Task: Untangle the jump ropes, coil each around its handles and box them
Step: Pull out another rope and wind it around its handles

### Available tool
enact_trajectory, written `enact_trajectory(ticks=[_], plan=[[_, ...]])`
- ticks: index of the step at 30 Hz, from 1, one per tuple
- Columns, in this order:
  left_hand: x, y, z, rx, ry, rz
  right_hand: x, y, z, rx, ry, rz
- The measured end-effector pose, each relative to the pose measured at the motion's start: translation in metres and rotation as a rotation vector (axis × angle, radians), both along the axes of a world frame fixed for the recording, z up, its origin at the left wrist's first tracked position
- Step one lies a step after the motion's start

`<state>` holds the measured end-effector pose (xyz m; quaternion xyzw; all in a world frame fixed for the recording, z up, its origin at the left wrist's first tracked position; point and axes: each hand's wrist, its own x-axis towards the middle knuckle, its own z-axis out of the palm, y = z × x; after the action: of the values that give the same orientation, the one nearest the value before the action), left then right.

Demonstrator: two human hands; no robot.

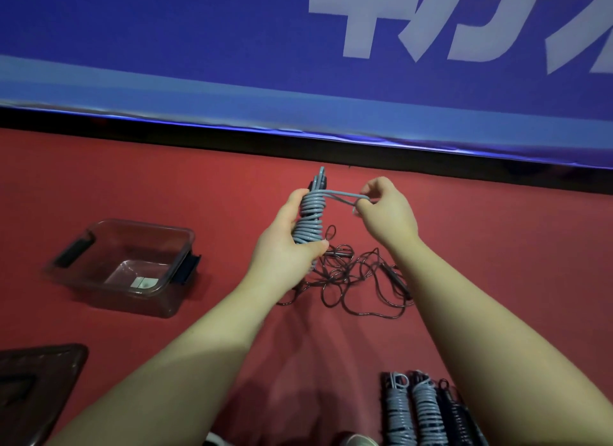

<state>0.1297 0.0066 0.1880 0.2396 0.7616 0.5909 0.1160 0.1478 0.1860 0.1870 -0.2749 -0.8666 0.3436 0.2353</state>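
My left hand (289,236) grips a grey jump rope (309,220) coiled tightly around its upright dark handles. A loop of that grey rope runs to the right, where my right hand (386,210) pinches its end. Below my hands a thin black jump rope (348,279) lies loose and tangled on the red floor, one black handle (396,279) showing at its right. A clear plastic box (109,291) with dark latches stands open at the left, nothing but a small label in it.
Three coiled ropes, two grey (413,412) and one black (459,415), lie side by side at the bottom right. A dark lid (36,386) lies at the bottom left. A blue banner wall (199,47) with a black base runs across the far side.
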Motion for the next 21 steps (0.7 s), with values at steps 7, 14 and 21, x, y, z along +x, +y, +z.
enact_trajectory(ticks=[7,14,21], plan=[[0.005,0.024,0.012,0.412,-0.503,0.046,-0.010,0.014,-0.030,-0.264,0.066,-0.149],[0.013,0.012,0.019,0.544,-0.784,-0.133,0.006,0.034,-0.052,-0.206,-0.019,-0.153],[0.014,0.002,0.028,0.827,-1.060,-0.211,0.006,0.026,-0.059,-0.664,0.072,-0.072]])
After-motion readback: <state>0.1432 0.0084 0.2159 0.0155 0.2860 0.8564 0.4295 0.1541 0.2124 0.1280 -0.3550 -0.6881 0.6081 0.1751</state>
